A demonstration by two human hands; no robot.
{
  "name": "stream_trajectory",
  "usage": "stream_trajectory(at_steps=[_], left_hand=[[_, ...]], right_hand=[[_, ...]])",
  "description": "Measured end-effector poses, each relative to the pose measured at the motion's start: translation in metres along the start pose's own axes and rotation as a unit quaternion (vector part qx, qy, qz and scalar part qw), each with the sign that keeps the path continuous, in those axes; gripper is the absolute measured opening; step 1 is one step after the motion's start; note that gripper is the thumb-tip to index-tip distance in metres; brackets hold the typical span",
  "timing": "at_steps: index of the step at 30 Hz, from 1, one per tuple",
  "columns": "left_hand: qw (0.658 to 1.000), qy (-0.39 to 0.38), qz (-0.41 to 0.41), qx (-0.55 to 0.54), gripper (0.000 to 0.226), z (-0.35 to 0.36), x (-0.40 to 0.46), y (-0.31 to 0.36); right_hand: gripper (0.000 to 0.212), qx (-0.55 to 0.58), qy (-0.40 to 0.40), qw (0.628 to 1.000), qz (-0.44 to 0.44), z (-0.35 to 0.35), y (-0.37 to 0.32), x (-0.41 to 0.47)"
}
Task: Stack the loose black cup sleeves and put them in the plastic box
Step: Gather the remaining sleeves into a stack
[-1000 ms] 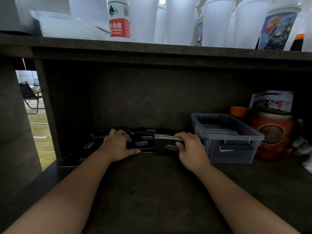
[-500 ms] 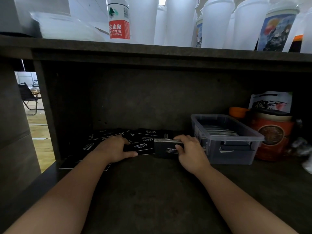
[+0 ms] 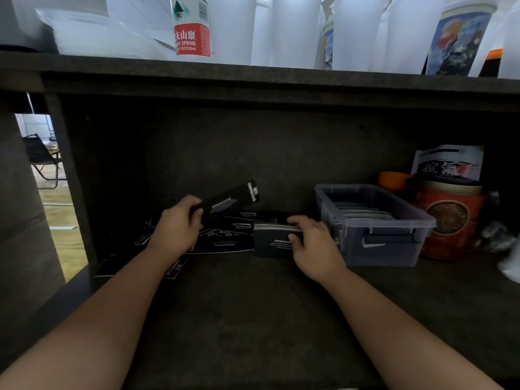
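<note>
While left hand (image 3: 176, 229) grips one blurred sleeve (image 3: 230, 202), right hand (image 3: 312, 243) clasps stack (image 3: 274, 239).

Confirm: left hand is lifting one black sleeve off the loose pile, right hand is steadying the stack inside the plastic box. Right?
Not quite. In the head view the right hand holds the stack on the shelf, left of the plastic box, not inside it. The left hand does hold one black sleeve raised above the loose pile.

We see one head-worn wide-angle view, facing forward and down, close into a dark shelf (image 3: 253, 319) recess.
</note>
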State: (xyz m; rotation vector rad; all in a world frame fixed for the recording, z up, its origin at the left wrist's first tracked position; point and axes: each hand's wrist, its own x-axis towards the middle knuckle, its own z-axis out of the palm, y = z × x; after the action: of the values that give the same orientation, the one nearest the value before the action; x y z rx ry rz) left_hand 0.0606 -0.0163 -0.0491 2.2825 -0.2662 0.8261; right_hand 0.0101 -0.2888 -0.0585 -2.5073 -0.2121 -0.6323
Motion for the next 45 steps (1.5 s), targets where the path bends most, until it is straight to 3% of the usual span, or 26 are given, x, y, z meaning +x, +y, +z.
stream_trajectory(at_steps=[3,5,9,12,14,17,20,21,24,26,34,36,38,40,42,45], left_hand=[[0.992,0.058,0.036,-0.107,0.011,-0.001,-0.003,0.012],[0.987,-0.013,0.05,-0.152,0.017,0.002,-0.004,0.016],[0.984,-0.162,0.072,0.021,0.024,0.015,-0.015,0.024],[0.977,-0.201,0.015,-0.076,0.053,0.029,-0.023,0.04],[0.969,-0.224,0.018,-0.102,0.058,0.035,-0.025,0.045],[0.979,-0.187,0.08,-0.01,0.048,0.029,-0.019,0.038],[0.988,-0.121,0.078,0.062,0.042,0.01,-0.006,0.017],[0.985,-0.138,0.057,0.085,0.05,0.004,-0.001,0.004],[0.941,-0.295,-0.031,0.161,0.093,-0.01,0.002,-0.028],[0.929,-0.332,-0.05,0.155,0.093,-0.013,0.0,-0.034],[0.951,-0.27,0.017,0.149,0.037,-0.014,0.003,-0.022],[0.973,-0.174,0.04,0.144,0.028,-0.02,0.001,-0.014],[0.987,0.002,0.091,0.134,0.033,-0.023,0.0,-0.009],[0.99,0.098,0.097,0.027,0.029,-0.022,-0.001,-0.004],[0.992,0.051,0.087,-0.073,0.025,-0.018,-0.003,0.005],[0.988,-0.084,0.103,-0.072,0.02,-0.007,-0.007,0.017]], right_hand=[[0.048,0.029,-0.001,1.0,0.013,0.001,0.002,0.001],[0.045,0.059,0.003,0.998,0.02,0.001,0.003,0.001],[0.041,0.103,0.016,0.994,0.025,-0.001,0.0,-0.002],[0.047,0.062,0.001,0.998,0.013,-0.001,0.0,-0.002],[0.041,0.029,0.012,1.0,-0.002,-0.002,0.0,-0.001],[0.033,0.006,0.033,0.999,-0.024,-0.004,-0.001,0.0],[0.032,-0.006,0.036,0.999,-0.022,-0.006,-0.003,-0.002],[0.031,-0.001,0.038,0.999,-0.02,-0.006,-0.003,-0.002],[0.03,0.018,0.044,0.999,-0.018,-0.006,-0.002,-0.002],[0.031,0.017,0.039,0.999,-0.02,-0.006,-0.001,-0.001],[0.048,-0.032,0.002,0.999,-0.039,-0.002,0.005,0.002],[0.048,-0.03,-0.001,0.999,-0.034,-0.002,0.005,0.002],[0.047,-0.026,-0.003,0.999,-0.031,-0.001,0.005,0.001],[0.046,-0.023,-0.005,0.999,-0.029,-0.001,0.006,0.001],[0.044,-0.021,-0.007,0.999,-0.025,-0.001,0.006,0.002],[0.042,0.0,-0.009,1.0,-0.021,-0.002,0.005,0.001]])
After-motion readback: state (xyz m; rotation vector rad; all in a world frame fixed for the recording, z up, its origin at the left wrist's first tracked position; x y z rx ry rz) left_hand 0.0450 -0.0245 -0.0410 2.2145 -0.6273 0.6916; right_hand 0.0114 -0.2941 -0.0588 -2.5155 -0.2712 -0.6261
